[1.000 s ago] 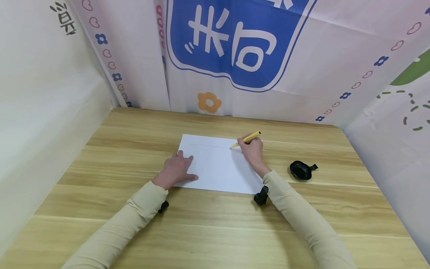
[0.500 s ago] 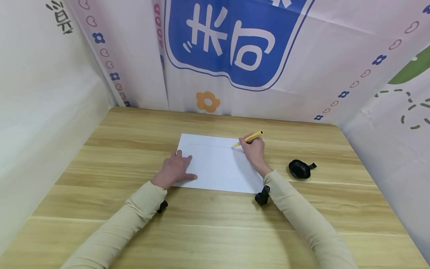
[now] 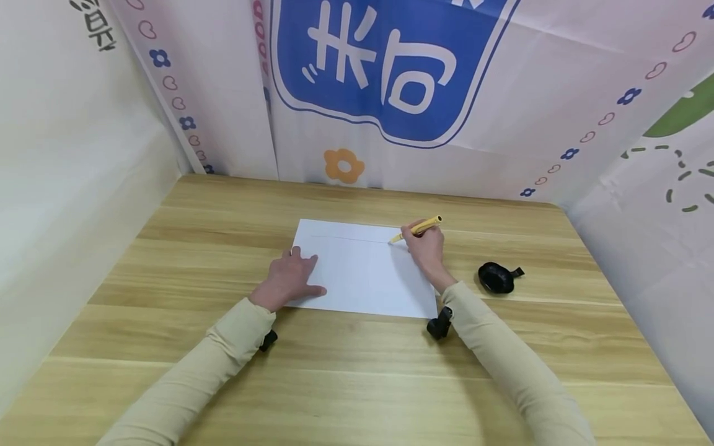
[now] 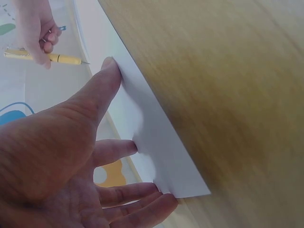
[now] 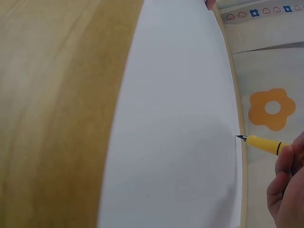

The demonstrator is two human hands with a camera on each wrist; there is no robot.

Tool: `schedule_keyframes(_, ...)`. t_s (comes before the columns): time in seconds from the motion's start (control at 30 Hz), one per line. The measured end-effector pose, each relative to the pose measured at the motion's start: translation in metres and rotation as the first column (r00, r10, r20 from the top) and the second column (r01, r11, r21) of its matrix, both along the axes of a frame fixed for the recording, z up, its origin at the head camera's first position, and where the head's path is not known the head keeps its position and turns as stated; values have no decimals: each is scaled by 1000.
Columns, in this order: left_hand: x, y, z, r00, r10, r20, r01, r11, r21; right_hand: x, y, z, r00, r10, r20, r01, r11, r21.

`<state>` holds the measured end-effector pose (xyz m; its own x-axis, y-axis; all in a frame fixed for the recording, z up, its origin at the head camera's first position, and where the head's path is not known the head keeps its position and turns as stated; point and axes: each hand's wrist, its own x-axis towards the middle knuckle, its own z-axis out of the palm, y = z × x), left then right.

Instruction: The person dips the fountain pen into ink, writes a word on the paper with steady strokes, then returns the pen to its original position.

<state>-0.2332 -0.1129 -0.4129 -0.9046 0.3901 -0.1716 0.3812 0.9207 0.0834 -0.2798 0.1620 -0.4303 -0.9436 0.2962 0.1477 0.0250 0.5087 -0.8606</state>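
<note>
A white sheet of paper (image 3: 357, 279) lies on the wooden table, with a thin line (image 3: 351, 239) running along its upper part. My right hand (image 3: 426, 251) pinches a yellow fountain pen (image 3: 421, 227), whose nib touches the paper at the line's right end. In the right wrist view the pen's dark nib (image 5: 241, 137) shows plainly, set on the sheet near its far edge. On the sheet's left side rests my left hand (image 3: 287, 279), its fingers spread and the thumb apart. Seen from the left wrist, the fingertips (image 4: 128, 147) press on the paper.
To the right of my right hand sits a small black object (image 3: 496, 277) with a short tab. Bare wooden table (image 3: 346, 396) surrounds the sheet. Printed cloth walls (image 3: 474, 167) stand at the back and both sides. A black camera (image 3: 439, 323) is under the right wrist.
My right hand has moved slightly to the right with the pen, and the line on the paper has grown longer that way. My left hand stays in place on the sheet.
</note>
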Motion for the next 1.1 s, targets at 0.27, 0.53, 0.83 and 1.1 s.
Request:
schedule_keyframes(0.27, 1, 0, 1, 1000, 1, -1, -1, 1000, -4, 1, 7, -2, 1000, -9, -3, 9, 1000, 3)
schedule_keyframes(0.53, 0, -1, -1, 1000, 5, 0, -5, 1000, 1, 3, 12, -2, 999, -38, -3, 38, 999, 9)
schedule_keyframes(0.83, 0, -1, -2, 1000, 4, -2, -4, 1000, -1, 6, 18, -1, 999, -44, 23, 45, 999, -11)
schedule_keyframes(1.1, -1, 0, -1, 1000, -2, 1, 2, 1000, -6, 8, 24, 0, 999, -39, 26, 40, 999, -21)
